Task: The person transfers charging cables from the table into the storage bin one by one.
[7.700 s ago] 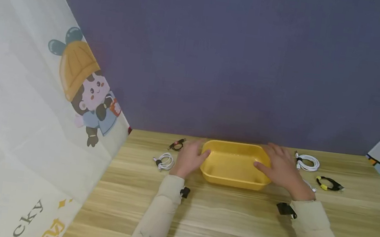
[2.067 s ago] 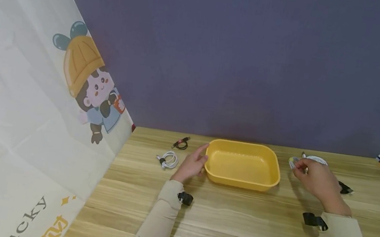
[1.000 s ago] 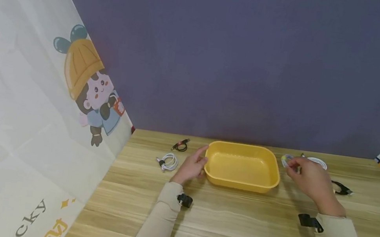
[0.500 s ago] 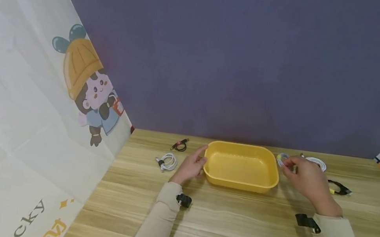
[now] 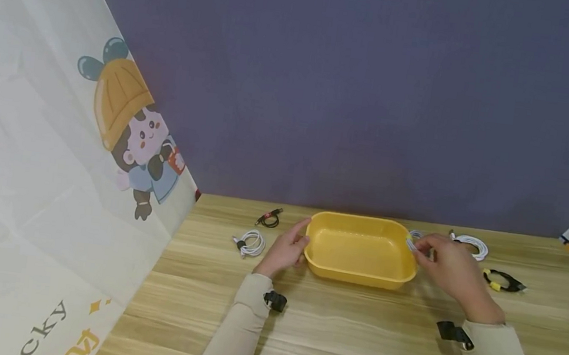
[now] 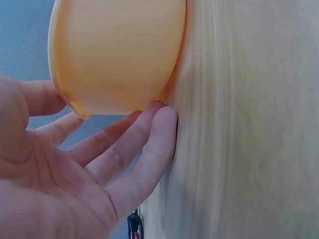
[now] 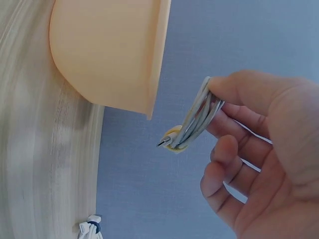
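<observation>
A yellow plastic basin (image 5: 360, 252) stands upright on the wooden table. My left hand (image 5: 284, 250) rests against its left end, and the fingers (image 6: 144, 154) touch the outer wall in the left wrist view. Between thumb and fingertips, my right hand (image 5: 451, 269) pinches a coiled white USB cable (image 7: 197, 122) with a yellow tie. In the head view this cable hangs at the basin's right rim; the right wrist view shows its plug end pointing toward the basin's wall, a small gap apart. The hand hides part of the coil.
Left of the basin lie a small black cable (image 5: 270, 218) with a red tie and a white coiled cable (image 5: 251, 243). On the right are another white coil (image 5: 470, 246) and a black cable (image 5: 503, 281) with yellow ties. A dark partition (image 5: 380, 94) rises behind the table.
My right hand has picked up the white cable with the yellow tie and moved left to the basin's right rim. My left hand stays at the basin's left end.
</observation>
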A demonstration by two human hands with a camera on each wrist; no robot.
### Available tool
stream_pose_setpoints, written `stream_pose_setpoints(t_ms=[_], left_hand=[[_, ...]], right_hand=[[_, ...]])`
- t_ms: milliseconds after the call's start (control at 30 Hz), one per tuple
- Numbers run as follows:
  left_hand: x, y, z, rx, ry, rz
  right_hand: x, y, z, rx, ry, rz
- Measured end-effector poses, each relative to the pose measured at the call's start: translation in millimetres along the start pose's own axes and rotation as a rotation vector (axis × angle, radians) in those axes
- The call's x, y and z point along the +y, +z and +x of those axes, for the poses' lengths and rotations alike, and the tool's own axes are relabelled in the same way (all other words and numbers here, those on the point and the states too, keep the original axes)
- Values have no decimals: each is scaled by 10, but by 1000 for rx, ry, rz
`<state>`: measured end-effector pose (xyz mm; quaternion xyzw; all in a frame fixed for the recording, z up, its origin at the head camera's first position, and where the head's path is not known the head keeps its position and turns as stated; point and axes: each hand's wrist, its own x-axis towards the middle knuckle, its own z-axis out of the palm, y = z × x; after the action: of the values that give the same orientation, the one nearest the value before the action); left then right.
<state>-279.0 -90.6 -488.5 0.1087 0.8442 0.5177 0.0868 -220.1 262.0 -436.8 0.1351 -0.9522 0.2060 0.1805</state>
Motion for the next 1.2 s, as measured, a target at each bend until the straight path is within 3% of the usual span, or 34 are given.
stream_pose_setpoints(t_ms=[600,1200], left_hand=[[-1,-7,9,-8,19,2],[-19,0,9,-9,13,14]], right_hand=[[-68,132,39,75,-115,-8],[-147,220,46,74,-189,-10]])
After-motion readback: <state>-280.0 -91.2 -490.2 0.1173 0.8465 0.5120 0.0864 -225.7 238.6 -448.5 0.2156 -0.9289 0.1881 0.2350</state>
